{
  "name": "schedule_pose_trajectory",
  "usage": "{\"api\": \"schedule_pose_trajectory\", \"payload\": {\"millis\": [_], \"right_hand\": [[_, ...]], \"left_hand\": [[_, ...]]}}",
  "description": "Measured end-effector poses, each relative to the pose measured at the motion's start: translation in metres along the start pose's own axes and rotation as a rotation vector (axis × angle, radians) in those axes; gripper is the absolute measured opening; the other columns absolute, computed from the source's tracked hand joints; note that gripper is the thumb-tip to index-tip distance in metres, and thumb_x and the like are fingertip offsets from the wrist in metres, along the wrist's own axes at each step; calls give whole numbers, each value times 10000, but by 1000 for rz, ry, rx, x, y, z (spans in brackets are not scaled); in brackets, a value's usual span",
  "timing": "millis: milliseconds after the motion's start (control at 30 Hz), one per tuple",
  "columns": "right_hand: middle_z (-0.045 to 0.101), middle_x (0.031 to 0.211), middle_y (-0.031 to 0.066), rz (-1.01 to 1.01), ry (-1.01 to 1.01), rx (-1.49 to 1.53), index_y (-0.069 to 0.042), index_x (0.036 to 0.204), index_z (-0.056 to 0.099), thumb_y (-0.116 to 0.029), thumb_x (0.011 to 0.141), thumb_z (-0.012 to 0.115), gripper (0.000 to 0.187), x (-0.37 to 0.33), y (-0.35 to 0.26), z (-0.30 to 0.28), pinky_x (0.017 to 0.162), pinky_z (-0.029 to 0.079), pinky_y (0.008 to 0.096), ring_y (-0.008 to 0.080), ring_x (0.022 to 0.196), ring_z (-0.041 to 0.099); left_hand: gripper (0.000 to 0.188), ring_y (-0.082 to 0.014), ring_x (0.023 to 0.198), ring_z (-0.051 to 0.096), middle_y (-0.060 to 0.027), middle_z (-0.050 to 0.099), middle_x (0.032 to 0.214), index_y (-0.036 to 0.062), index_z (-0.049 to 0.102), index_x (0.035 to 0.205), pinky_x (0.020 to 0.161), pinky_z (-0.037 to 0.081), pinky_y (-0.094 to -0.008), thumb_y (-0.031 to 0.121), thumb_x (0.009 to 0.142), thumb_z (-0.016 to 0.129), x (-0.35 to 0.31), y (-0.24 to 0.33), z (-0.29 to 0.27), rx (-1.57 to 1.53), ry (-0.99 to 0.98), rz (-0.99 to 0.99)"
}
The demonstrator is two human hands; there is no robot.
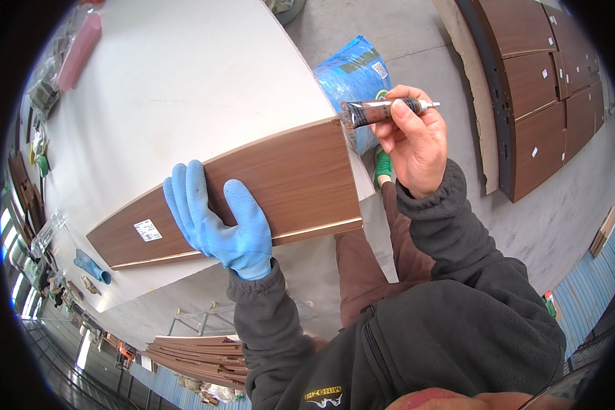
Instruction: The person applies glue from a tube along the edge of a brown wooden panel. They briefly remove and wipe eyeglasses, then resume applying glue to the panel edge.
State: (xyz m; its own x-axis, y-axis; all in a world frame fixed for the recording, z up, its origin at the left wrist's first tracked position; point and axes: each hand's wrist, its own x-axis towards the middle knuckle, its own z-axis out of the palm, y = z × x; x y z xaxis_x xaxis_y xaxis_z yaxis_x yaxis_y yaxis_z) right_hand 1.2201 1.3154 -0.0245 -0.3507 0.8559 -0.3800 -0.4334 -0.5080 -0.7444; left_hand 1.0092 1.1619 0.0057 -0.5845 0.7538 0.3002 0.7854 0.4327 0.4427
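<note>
My left hand (222, 222), in a blue work glove, lies on a dark brown wood-grain panel (294, 164) with its fingers stretched and the thumb apart. The panel rests on a white tabletop (178, 82), its right end at the table's corner. A pale strip runs along the panel's near side, and a white label (147, 230) is stuck near its left end. My bare right hand (417, 140) pinches a small squeeze tube (383, 111) of brown paste between thumb and fingers. The tube lies sideways above the panel's right end, its thin white nozzle pointing right, clear of the panel.
A blue plastic-wrapped sack (352, 75) stands beyond the table's right edge. Stacked brown panels (533, 82) rise at the far right. More brown boards (198, 359) lie below the table. A pink object (80, 51) and a loose blue glove (92, 266) lie along the table's left side.
</note>
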Motion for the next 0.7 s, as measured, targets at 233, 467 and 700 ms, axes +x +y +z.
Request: {"api": "schedule_pose_trajectory", "payload": {"millis": [233,467,700], "right_hand": [[690,869,57,-34,-17,-67,3,1157,594,-111,1011,646,193,4,-1,4,591,453,225,83,687,606],[695,876,58,-38,-4,-93,7,1154,593,-112,1005,656,201,5,0,6,592,458,224,78,697,613],[713,927,91,-68,0,-184,8,1170,589,-125,1011,646,215,8,-4,8,601,463,223,87,719,616]], "left_hand": [[510,-434,1426,457,-227,591,1433,-14,630,1362,1193,365,-547,145,879,668,0,0,1,12,5,-11],[514,-429,1439,442,-218,584,1447,-5,630,1367,1198,357,-547,147,878,670,0,0,1,21,5,-8],[516,-428,1445,435,-221,579,1451,-7,628,1370,1199,354,-547,149,880,670,0,0,1,14,-1,-23]]}}
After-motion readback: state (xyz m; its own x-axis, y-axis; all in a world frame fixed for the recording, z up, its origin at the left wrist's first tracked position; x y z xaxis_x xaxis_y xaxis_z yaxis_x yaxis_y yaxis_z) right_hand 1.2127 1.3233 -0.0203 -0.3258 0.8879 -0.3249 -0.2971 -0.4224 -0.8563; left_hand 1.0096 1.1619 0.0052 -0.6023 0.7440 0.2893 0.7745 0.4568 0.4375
